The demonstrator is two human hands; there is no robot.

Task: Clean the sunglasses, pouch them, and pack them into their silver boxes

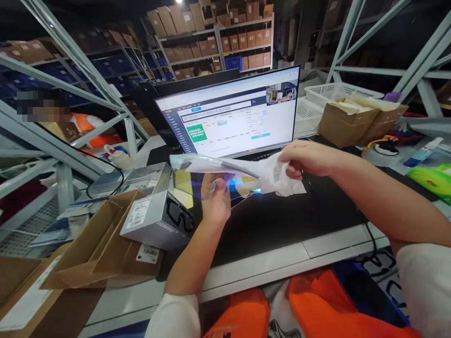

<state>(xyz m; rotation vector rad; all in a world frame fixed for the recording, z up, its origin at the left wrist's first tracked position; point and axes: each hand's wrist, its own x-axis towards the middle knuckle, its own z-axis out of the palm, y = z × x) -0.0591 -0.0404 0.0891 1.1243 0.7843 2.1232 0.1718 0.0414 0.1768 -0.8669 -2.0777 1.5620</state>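
no word or number reads clearly: the screen point(229, 134) shows rows of small print, too tiny to make out, and the lettering on the grey box point(158, 223) is blurred and seems upside down. the box's white label point(138, 213) and the barcode label point(148, 254) on the carton point(105, 272) bear fine illegible print, as does the sheet point(30, 293) at lower left.

The room is rather dark – one small lamp point(178, 1) shines at the top. In the back, metal shelves point(219, 41) carry many cardboard boxes point(248, 38). Grey beams point(72, 50) rise at both sides – the table point(253, 267) is white-edged.
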